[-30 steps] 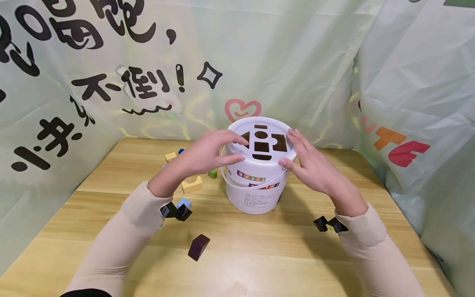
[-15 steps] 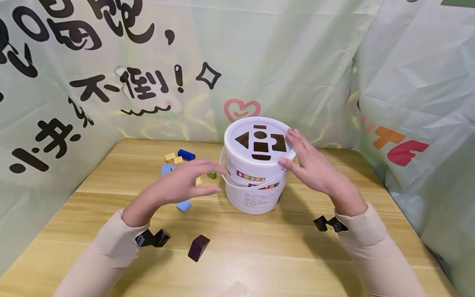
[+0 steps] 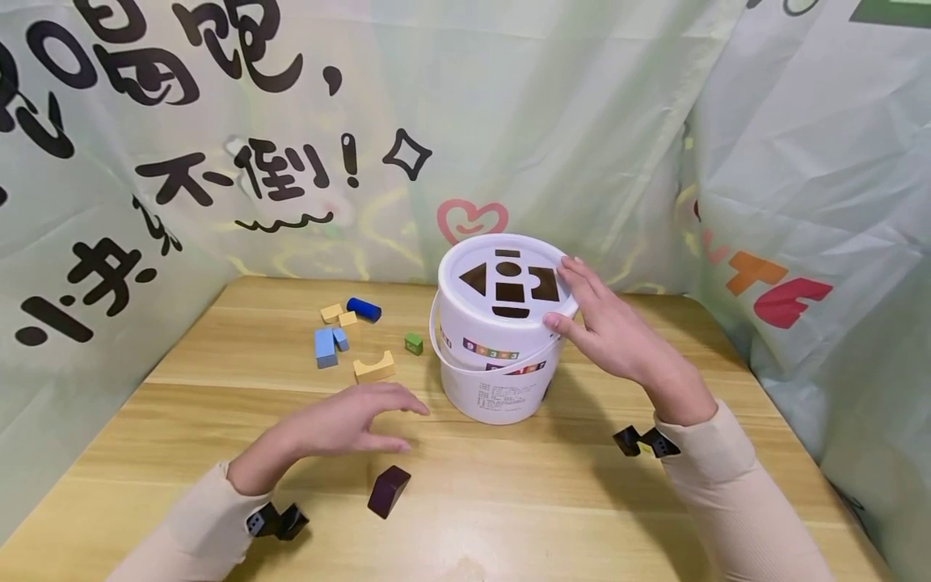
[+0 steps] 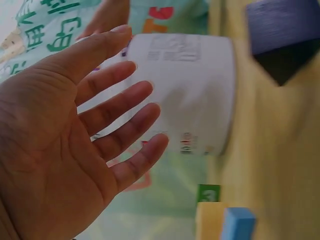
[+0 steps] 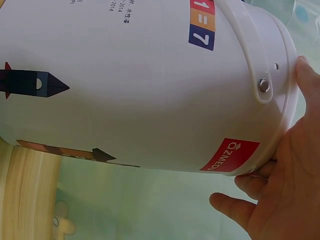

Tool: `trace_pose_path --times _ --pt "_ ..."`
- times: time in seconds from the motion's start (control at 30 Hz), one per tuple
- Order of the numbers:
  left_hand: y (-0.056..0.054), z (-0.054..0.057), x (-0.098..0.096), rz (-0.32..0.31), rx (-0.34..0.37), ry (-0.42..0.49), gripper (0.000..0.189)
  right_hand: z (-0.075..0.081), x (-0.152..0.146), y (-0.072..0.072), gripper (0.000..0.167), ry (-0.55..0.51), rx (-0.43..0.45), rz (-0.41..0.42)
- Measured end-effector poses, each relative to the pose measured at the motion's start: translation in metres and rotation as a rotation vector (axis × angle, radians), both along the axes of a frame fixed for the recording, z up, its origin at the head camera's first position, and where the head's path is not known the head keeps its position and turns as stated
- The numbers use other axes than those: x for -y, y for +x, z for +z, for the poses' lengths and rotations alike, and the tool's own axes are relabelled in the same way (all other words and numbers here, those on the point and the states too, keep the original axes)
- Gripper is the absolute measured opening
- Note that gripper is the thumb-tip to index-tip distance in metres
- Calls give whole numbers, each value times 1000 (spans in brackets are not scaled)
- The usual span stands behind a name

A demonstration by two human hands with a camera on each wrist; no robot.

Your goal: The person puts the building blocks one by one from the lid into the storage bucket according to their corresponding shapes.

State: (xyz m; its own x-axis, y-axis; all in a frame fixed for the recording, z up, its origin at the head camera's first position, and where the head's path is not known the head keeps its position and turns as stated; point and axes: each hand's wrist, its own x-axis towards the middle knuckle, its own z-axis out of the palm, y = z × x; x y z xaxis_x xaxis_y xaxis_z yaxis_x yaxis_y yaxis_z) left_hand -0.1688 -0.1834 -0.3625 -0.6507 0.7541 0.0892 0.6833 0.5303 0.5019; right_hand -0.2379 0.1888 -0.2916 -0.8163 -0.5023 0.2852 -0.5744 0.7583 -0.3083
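Observation:
A white lidded bucket [image 3: 465, 396] stands upright on the wooden table, its lid [image 3: 469, 307] cut with several shaped holes. My right hand [image 3: 614, 335] rests on the right rim of the lid, fingers extended; the right wrist view shows its fingertips at the rim beside the handle pivot [image 5: 264, 86]. To the left of the bucket my left hand [image 3: 345, 420] hovers above the table, holding nothing, its fingers spread and slightly bent. Just below that hand lies a dark purple block [image 3: 389, 491], which also appears in the left wrist view.
Left of the bucket lie several loose blocks: a blue cylinder [image 3: 364, 309], light blue blocks [image 3: 325, 347], small yellow blocks [image 3: 332, 313], a yellow arch [image 3: 374, 370] and a green cube [image 3: 414, 343]. The bucket's white handle [image 3: 436, 343] hangs down in front. Printed curtains [image 3: 582, 121] enclose the table.
My left hand has left the lid's left side and moved down and toward me, near the dark purple block, uncovering the loose blocks. My right hand stays on the rim.

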Motion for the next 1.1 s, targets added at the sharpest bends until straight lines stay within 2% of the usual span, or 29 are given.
trace_pose_path --times 0.13,0.27,0.43,0.57,0.7,0.93,1.1 --pt "7 -15 1 -28 56 -21 43 0 0 1 78 -2 1 3" --pt "14 -26 1 -92 79 -30 43 1 0 1 77 -4 -6 10" --pt "19 -36 1 -189 58 -63 44 0 0 1 78 -6 -6 5" --pt "23 -40 2 -237 40 -77 44 1 0 2 77 -4 -6 10" --pt "28 -42 4 -234 19 -94 45 1 1 2 77 -3 -10 21" --pt "32 -46 8 -175 33 -139 48 2 1 2 77 0 -5 19" --pt "30 -48 11 -188 -30 -137 40 1 1 3 76 -7 4 9"
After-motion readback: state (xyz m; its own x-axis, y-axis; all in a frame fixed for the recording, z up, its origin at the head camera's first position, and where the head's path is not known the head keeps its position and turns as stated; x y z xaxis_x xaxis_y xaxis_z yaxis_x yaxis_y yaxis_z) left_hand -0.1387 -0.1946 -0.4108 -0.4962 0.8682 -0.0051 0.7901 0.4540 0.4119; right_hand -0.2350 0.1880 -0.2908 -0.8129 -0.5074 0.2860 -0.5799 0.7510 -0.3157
